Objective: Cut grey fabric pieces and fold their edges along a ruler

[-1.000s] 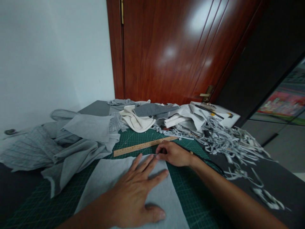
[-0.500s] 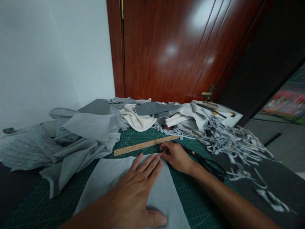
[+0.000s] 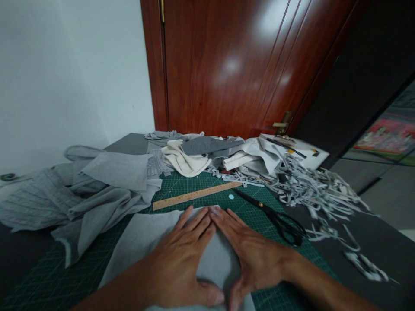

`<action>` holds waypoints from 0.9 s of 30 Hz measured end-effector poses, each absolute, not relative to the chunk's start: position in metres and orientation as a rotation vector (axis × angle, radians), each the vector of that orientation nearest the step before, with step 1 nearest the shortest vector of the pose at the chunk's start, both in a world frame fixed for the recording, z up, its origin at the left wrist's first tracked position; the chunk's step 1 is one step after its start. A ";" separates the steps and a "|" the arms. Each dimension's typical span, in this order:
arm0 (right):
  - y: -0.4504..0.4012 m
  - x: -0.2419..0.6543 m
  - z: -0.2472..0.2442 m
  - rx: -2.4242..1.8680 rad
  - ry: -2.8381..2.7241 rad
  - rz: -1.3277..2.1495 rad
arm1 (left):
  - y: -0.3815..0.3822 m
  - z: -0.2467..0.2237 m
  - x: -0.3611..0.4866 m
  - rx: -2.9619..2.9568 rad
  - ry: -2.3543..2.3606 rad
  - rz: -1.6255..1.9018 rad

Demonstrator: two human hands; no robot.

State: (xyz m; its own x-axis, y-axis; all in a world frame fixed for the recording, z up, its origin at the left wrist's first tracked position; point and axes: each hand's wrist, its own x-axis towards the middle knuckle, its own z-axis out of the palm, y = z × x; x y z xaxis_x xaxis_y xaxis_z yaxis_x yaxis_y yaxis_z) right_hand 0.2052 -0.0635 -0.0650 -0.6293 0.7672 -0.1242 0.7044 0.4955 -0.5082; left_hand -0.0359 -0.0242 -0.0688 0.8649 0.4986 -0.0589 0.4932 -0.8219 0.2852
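Observation:
A piece of light grey fabric [image 3: 142,233] lies on the green cutting mat [image 3: 181,181] in front of me. My left hand [image 3: 184,255] rests flat on it, fingers stretched toward the fabric's far edge and thumb spread. Beside it, my right hand [image 3: 246,250] also lies open along the fabric's right edge. The fingertips of both hands meet near the far corner, and the two thumbs come close together below. Past the fabric's far edge lies a wooden ruler [image 3: 196,195]. Black scissors [image 3: 267,211] rest on the mat to the right of my right hand.
Grey fabric pieces [image 3: 113,172] are heaped at the left. White and grey cloth scraps [image 3: 188,160] lie at the back, and a tangle of thin strips [image 3: 304,190] spreads at the right. A small pale round piece [image 3: 231,197] sits near the scissors' tip.
My right hand has come back from the mat beyond the fabric's far corner and now lies flat on the fabric. The small pale piece and the scissors' blades are uncovered. My left hand stays put.

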 end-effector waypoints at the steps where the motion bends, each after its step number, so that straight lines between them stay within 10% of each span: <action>1: -0.063 0.205 -0.067 -1.311 -2.625 0.815 | -0.024 -0.067 -0.036 2.740 0.746 0.015; 27: -0.057 0.213 -0.081 -1.255 -2.751 0.750 | -0.047 -0.092 -0.107 3.115 0.879 0.324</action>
State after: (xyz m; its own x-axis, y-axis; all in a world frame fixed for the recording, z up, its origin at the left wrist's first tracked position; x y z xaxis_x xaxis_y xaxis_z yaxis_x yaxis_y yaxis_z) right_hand 0.2129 -0.0571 -0.0815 -0.6753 0.7175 -0.1710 0.7050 0.5598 -0.4354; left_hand -0.1066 -0.0471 -0.0920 0.8347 0.5048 0.2203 0.5270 -0.8482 -0.0531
